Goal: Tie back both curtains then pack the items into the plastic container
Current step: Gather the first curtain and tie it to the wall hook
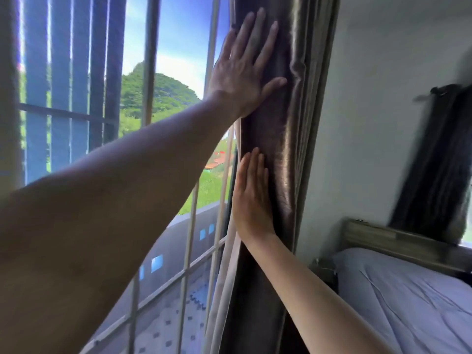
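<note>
A shiny brown curtain (293, 118) hangs gathered in folds at the right side of the window, against the wall. My left hand (245, 67) lies flat on its upper part with straight, spread fingers. Lower down, my right hand (251, 198) presses flat against the curtain's window-side edge, fingers straight and together. Neither hand grips the cloth. A second dark curtain (439, 159) hangs gathered at another window on the far right. No tie-back and no plastic container are in view.
White window bars (150, 60) cross the window on the left, with a hill and rooftops outside. A bed with a grey sheet (408, 297) and a wooden headboard (398, 241) stands at the lower right, below a pale wall (383, 72).
</note>
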The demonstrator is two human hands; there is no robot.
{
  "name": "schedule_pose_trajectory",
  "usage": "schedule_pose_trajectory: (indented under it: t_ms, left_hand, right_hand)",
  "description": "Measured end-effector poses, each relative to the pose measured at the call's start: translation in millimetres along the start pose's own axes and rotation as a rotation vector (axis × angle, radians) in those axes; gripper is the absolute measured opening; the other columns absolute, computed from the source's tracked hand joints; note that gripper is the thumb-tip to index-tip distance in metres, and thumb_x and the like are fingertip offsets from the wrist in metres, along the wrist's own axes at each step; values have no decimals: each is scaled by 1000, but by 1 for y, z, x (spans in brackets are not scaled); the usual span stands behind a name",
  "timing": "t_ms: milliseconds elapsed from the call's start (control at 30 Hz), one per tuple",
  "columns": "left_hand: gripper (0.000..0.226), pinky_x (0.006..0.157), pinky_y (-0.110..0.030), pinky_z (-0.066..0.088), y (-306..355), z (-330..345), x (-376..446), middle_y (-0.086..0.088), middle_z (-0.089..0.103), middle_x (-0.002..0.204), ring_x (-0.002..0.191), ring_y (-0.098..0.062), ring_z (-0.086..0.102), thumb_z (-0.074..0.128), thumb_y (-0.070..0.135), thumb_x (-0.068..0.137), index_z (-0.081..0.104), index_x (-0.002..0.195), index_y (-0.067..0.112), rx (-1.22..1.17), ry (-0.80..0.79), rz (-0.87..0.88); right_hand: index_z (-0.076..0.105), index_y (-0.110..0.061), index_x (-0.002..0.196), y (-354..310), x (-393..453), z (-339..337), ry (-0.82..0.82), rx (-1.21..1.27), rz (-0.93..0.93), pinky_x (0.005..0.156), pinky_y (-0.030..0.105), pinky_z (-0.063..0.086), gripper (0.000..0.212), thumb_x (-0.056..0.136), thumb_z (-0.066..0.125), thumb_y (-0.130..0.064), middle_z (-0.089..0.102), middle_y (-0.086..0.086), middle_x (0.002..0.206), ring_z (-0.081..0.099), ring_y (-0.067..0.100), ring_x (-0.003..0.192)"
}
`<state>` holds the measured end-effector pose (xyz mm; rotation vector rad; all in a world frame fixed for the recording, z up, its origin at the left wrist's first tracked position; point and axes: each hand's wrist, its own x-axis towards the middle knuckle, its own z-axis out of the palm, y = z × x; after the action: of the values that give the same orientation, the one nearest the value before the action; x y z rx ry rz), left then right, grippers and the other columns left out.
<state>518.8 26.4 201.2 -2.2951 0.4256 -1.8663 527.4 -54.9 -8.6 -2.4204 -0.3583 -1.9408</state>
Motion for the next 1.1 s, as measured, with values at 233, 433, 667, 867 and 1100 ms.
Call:
schedule_pose_trajectory:
  t_ms: [233,433,667,867,1100]
  left_hand:
    - [86,121,-44,2,31,89,34,-14,-1,161,149,-28,-1,15,70,90,1,154,13,-34,-3,5]
    - [93,121,-43,1,63,169,64,-13,-7,161,149,-27,-7,13,76,86,-6,153,14,-36,-80,41]
    - [94,121,-46,0,99,249,89,-15,-7,161,149,-27,-7,7,77,86,-5,153,12,-17,-74,7]
    - [100,121,-44,-3,118,307,103,-20,-10,159,148,-28,-10,8,78,85,-9,151,6,5,-114,-2]
    - [110,121,-43,-5,126,356,125,-19,-16,158,147,-28,-16,10,85,77,-15,150,8,-24,-199,33]
  right_hand:
    - [36,9,142,65,12,76,62,57,12,112,43,36,54,100,2,2,37,28,148,38,37,138]
    - [30,9,142,128,20,146,82,106,4,111,43,36,50,99,4,4,37,28,147,39,37,137]
    - [23,9,147,186,28,215,4,108,20,118,43,23,49,99,16,3,23,28,154,25,37,144]
    - [21,10,147,213,29,260,-29,112,32,118,45,23,51,98,10,2,19,30,155,21,39,144]
    - [8,10,149,248,41,304,-113,119,20,119,46,22,51,100,19,0,9,31,156,14,41,146]
